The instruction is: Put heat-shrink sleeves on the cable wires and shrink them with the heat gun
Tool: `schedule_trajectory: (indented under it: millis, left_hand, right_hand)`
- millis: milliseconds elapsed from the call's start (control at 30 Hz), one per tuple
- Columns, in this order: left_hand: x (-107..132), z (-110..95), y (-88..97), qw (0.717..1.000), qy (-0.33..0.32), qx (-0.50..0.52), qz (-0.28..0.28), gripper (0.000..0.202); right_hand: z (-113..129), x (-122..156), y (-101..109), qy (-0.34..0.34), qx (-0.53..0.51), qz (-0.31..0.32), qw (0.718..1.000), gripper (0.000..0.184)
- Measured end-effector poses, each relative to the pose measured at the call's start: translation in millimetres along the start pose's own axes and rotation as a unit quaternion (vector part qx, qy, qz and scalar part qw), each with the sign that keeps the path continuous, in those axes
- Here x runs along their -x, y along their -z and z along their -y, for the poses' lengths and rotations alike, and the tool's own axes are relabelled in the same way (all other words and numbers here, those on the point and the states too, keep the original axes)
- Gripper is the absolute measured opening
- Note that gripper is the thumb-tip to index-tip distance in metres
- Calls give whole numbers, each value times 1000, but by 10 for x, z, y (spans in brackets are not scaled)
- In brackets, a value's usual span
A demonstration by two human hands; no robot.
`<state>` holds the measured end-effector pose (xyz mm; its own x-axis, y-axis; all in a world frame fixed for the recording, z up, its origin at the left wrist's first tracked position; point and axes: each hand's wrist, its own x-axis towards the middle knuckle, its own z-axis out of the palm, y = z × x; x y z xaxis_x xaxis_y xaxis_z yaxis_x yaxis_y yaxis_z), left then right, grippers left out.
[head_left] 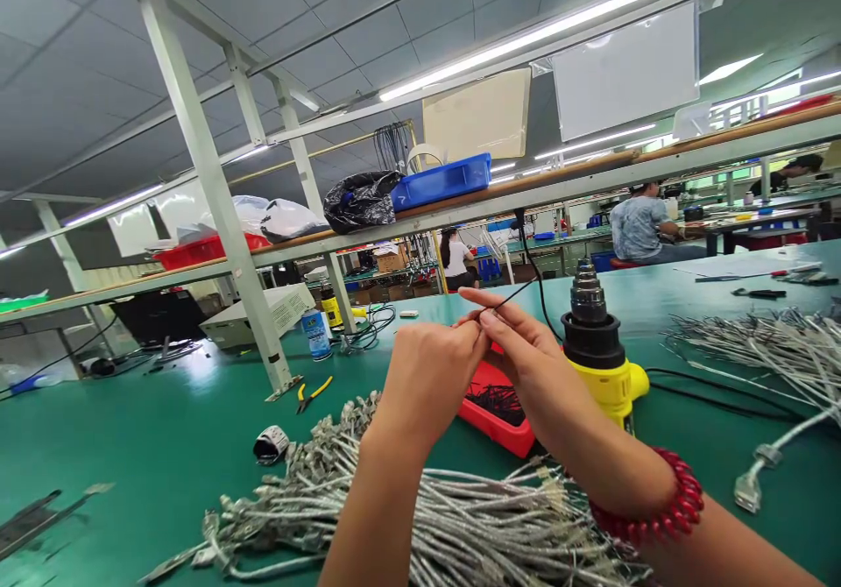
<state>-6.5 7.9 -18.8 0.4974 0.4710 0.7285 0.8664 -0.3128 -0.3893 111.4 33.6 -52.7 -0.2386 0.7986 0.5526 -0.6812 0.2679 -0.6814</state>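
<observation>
My left hand [427, 377] and my right hand [526, 350] meet in front of me over a red tray [522, 441]. The left fingers are closed, and what they hold is hidden. A thin black strand [516, 296] shows at the fingertips of my right hand, whose thumb and index finger are pinched while other fingers stretch out. Thin black pieces [499, 403] lie in the tray. Below my wrists spreads a large bundle of silvery braided cables [473, 517] with metal connectors. Right of the hands a yellow heat gun [601, 381] stands with its stepped metal nozzle up.
More braided cables [755, 346] lie at the right. Yellow-handled pliers [314, 394], a small roll [271, 444] and a blue can [316, 335] stand or lie left on the green table [164, 447]. A post [210, 175] carries a shelf with a blue bin [447, 181]. Co-workers sit beyond.
</observation>
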Motion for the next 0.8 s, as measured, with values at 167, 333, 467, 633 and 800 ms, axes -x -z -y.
schedule_trajectory:
  millis: [167,333,467,633,800]
  left_hand:
    - [14,22,16,991,53,122,34,48]
    - [51,50,85,964,88,247,33,51]
    - [63,32,162,938,104,329,35,56]
    - [53,17,234,813,172,551,80,56]
    - [64,80,220,693,171,687,138,58]
  right_hand:
    - [-16,0,23,17,38,21,999,21]
    - [-30,56,-3,51,76,74,993,28]
    - [16,101,-45,72,103,92,988,30]
    - [139,172,-132,75,100,120,985,24]
    - [184,254,-202,110,165,78,977,23]
